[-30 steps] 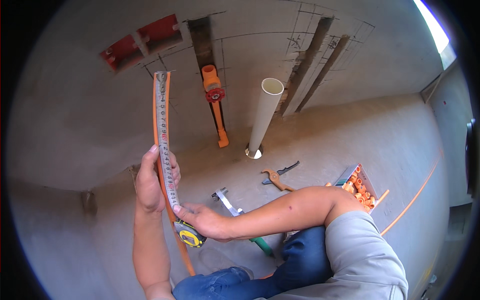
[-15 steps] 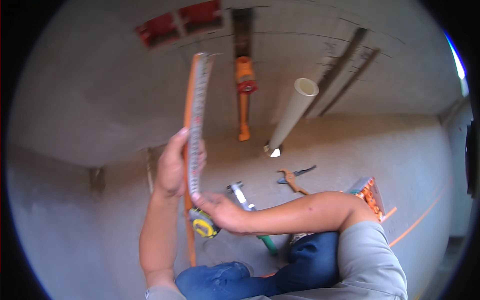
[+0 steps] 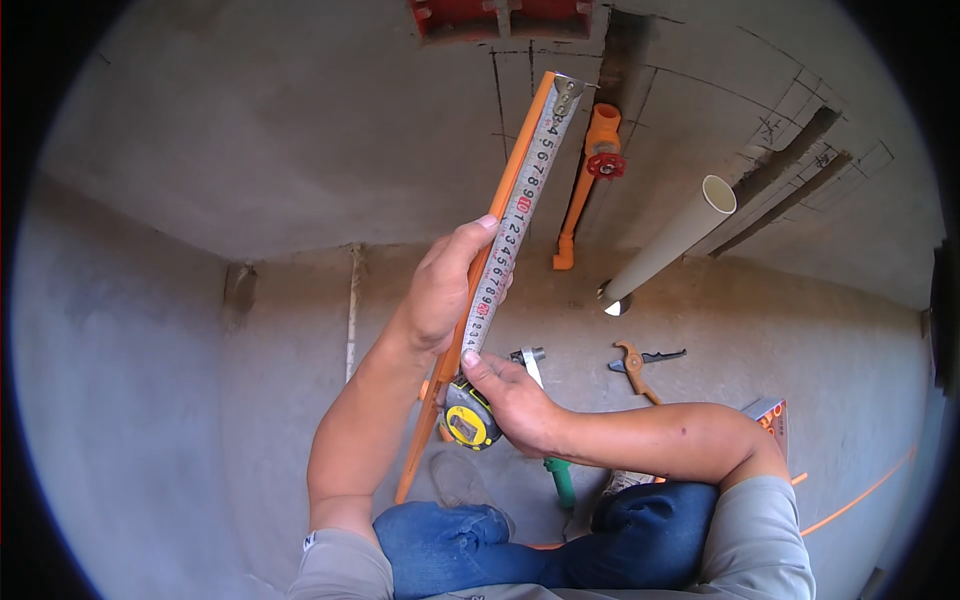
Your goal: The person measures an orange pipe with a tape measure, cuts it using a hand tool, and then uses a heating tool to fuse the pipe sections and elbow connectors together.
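Note:
My left hand (image 3: 447, 283) is closed round a long orange pipe (image 3: 521, 150), which slants from beside my knee up toward the wall. Along the pipe's right side lies the pulled-out blade of a tape measure (image 3: 469, 415), its metal end hook level with the pipe's upper end. My right hand (image 3: 512, 395) grips the yellow and grey tape case, with the thumb pressed on the blade where it comes out. Left fingertips show behind the blade, next to the pipe. The lower part of the pipe passes behind the tape case.
An orange pipe with a red-handled valve (image 3: 605, 165) sits in a wall groove. A pale upright pipe (image 3: 665, 250) rises from a floor hole. On the floor lie an orange-handled pipe cutter (image 3: 633, 368), a green-handled tool (image 3: 560, 482) and a box of orange fittings (image 3: 768, 418).
The view has swung left, so wall and floor things sit farther right. Both hands, the pipe and the tape have shifted right in the picture, and the pipe leans more to the right.

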A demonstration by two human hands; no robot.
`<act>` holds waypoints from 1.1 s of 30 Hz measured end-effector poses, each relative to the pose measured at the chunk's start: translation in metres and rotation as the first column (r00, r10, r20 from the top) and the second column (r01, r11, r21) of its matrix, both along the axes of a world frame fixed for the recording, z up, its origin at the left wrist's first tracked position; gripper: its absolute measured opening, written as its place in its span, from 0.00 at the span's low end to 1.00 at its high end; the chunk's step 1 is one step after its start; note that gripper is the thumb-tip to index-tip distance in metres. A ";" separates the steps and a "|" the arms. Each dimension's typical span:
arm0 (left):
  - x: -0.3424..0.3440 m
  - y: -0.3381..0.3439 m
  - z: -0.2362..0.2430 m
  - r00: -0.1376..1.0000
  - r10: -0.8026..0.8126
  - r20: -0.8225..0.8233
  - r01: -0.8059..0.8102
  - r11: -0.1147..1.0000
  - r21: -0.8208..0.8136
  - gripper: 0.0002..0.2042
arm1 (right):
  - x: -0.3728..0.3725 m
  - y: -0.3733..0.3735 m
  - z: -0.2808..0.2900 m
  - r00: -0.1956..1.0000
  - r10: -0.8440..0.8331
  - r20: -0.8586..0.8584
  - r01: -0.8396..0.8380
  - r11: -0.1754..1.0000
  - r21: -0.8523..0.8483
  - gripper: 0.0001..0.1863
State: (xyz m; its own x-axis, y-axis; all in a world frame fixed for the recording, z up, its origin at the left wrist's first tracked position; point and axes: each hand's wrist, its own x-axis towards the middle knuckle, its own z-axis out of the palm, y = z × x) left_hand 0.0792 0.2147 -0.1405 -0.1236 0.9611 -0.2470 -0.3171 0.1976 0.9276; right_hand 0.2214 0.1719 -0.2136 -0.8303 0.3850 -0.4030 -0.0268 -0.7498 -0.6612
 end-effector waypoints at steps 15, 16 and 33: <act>-0.001 -0.003 -0.003 1.000 -0.013 0.013 0.012 0.999 0.034 0.21 | 0.001 0.000 -0.004 0.999 0.026 0.031 -0.028 0.998 0.062 0.29; -0.002 -0.003 -0.003 1.000 -0.012 0.012 0.012 0.999 0.038 0.21 | 0.001 0.000 -0.002 0.999 0.034 0.040 -0.036 0.997 0.063 0.29; -0.003 -0.001 0.000 1.000 -0.005 0.001 0.005 0.999 0.031 0.22 | 0.000 0.003 0.000 0.999 0.037 -0.009 -0.036 0.999 0.031 0.30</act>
State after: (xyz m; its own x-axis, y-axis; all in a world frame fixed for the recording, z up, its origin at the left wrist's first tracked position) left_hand 0.0767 0.2136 -0.1402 -0.1186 0.9690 -0.2169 -0.3172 0.1700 0.9330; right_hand 0.2210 0.1746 -0.2133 -0.8477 0.3664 -0.3836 -0.0059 -0.7296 -0.6838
